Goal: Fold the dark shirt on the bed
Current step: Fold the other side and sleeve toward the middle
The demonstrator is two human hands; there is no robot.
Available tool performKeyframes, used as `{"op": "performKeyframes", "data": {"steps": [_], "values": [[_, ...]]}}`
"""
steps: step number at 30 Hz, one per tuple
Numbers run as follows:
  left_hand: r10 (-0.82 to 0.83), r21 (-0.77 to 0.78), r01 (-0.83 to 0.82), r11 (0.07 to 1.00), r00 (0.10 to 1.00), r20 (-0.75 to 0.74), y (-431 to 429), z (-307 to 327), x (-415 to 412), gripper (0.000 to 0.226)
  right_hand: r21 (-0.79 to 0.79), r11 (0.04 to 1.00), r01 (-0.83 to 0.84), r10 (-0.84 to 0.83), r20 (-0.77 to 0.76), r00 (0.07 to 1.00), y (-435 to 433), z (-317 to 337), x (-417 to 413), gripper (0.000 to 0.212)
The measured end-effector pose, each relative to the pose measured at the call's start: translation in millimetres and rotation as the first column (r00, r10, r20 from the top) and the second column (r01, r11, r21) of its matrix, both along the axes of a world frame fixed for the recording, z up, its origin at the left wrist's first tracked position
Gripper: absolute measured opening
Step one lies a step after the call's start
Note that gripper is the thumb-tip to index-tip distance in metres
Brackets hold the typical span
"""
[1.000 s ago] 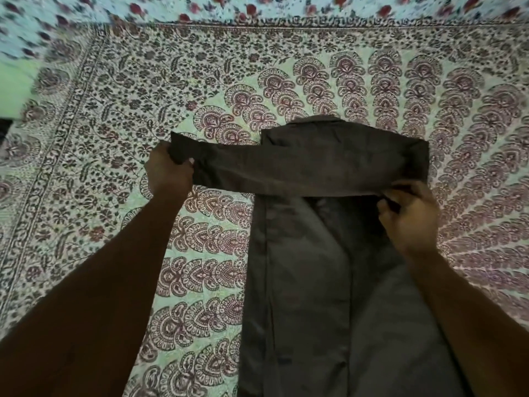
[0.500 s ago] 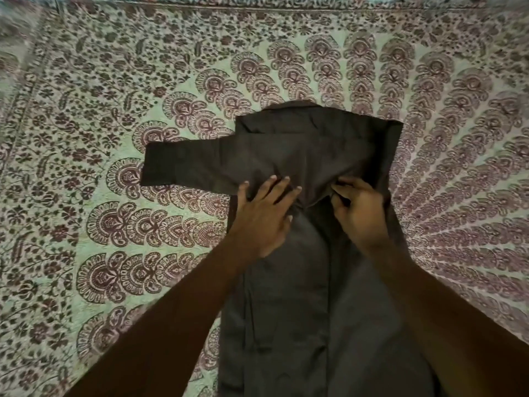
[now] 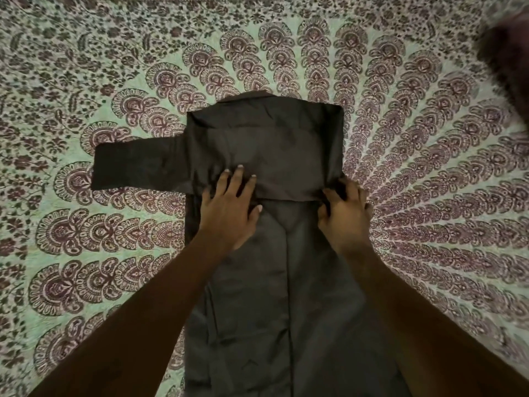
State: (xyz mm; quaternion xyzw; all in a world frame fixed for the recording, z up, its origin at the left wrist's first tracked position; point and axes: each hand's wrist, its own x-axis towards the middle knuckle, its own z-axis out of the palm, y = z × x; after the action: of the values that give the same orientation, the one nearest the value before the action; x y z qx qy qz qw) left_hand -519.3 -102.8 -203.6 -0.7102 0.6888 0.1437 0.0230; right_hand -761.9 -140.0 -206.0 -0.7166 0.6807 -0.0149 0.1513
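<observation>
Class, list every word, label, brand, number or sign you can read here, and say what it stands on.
None can be read. The dark shirt shows no label or print; the bedsheet bears only a floral pattern, no lettering.

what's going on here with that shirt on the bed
A person is folding a dark shirt laid flat on a patterned bedsheet. One sleeve is folded across the chest, and its cuff end sticks out past the shirt's left edge. The left hand presses flat on the sleeve's lower edge, while the right hand pinches the sleeve at the shirt's right edge. The lower body is not yet folded.
</observation>
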Motion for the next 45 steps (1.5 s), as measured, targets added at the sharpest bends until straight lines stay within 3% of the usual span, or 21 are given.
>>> {"op": "performKeyframes", "data": {"steps": [3,6,11,16,18,20,22,25,27,29,31,33,35,37,39,41,43,45], "values": [[0.010,0.039,-0.007,0.999,0.997,-0.081,0.2,-8.5,-5.3,0.071,-0.048,0.999,-0.005,0.005,-0.007,1.000,-4.8,-1.7,-5.1,0.030],[-0.002,-0.069,-0.005,0.998,0.995,-0.095,-0.6,-4.0,-16.1,0.064,-0.142,0.988,0.061,-0.052,0.068,0.996,-4.9,3.1,-10.1,0.025],[-0.015,-0.246,0.028,0.969,0.998,0.056,-18.9,2.3,-20.1,0.031,-0.275,0.959,0.066,-0.013,0.189,0.982,2.1,7.5,-19.0,0.022],[-0.013,-0.271,0.068,0.960,0.979,0.202,-28.1,11.3,-17.2,0.024,-0.063,0.993,0.096,-0.090,0.099,0.991,23.0,9.8,-31.7,0.055],[0.001,-0.216,0.045,0.975,0.979,0.205,-23.0,14.6,-21.7,0.037,0.008,0.994,0.106,-0.107,0.036,0.994,39.6,9.1,-34.6,0.050],[-0.042,-0.220,0.077,0.972,0.986,0.158,-14.4,16.1,-33.0,0.056,0.023,0.995,0.094,-0.094,0.006,0.996,53.5,7.7,-35.7,0.034],[-0.189,-0.233,0.194,0.953,0.981,0.044,-0.6,15.4,-57.2,0.065,0.038,0.996,0.075,-0.076,0.034,0.996,61.3,7.2,-36.9,0.029],[-0.402,-0.168,0.393,0.904,0.915,-0.024,22.8,6.9,-94.7,0.071,0.056,0.998,0.020,-0.033,0.234,0.972,68.4,8.5,-43.5,0.038],[-0.375,-0.057,0.374,0.926,0.927,-0.005,33.5,3.2,-112.4,0.069,-0.024,0.999,0.034,-0.024,0.325,0.946,76.9,11.0,-52.9,0.035],[-0.253,-0.008,0.253,0.968,0.967,-0.022,42.3,5.3,-127.9,0.061,-0.103,0.986,0.128,-0.093,0.296,0.951,90.6,12.5,-63.8,0.030],[-0.058,-0.041,0.049,0.998,0.970,-0.236,56.8,13.3,-149.8,0.050,-0.095,0.957,0.273,-0.236,0.287,0.928,108.9,10.5,-74.8,0.033],[0.171,0.096,-0.141,0.985,0.808,-0.563,76.0,19.1,-176.8,0.046,-0.029,0.928,0.371,-0.334,0.375,0.865,130.5,5.2,-91.4,0.037],[0.411,0.371,-0.189,0.909,0.554,-0.724,99.2,23.8,-202.2,0.052,0.066,0.911,0.407,-0.388,0.474,0.790,148.7,3.9,-113.3,0.035],[0.514,0.481,-0.195,0.855,0.453,-0.729,121.6,18.6,-224.1,0.051,0.194,0.884,0.425,-0.457,0.544,0.704,166.4,9.8,-133.2,0.023],[0.520,0.495,-0.182,0.850,0.440,-0.732,141.6,18.9,-244.1,0.039,0.304,0.865,0.399,-0.500,0.575,0.647,184.5,13.2,-151.1,0.023],[0.543,0.503,-0.205,0.839,0.354,-0.761,156.5,24.2,-258.0,0.030,0.399,0.853,0.337,-0.522,0.635,0.570,201.5,16.4,-165.2,0.024],[0.601,0.555,-0.238,0.797,0.227,-0.766,172.3,29.5,-269.5,0.024,0.434,0.871,0.230,-0.480,0.652,0.587,219.3,20.6,-179.0,0.023],[0.621,0.568,-0.295,0.768,0.127,-0.774,189.3,29.8,-275.7,0.032,0.429,0.895,0.118,-0.390,0.630,0.671,235.4,24.2,-188.0,0.023]]}}
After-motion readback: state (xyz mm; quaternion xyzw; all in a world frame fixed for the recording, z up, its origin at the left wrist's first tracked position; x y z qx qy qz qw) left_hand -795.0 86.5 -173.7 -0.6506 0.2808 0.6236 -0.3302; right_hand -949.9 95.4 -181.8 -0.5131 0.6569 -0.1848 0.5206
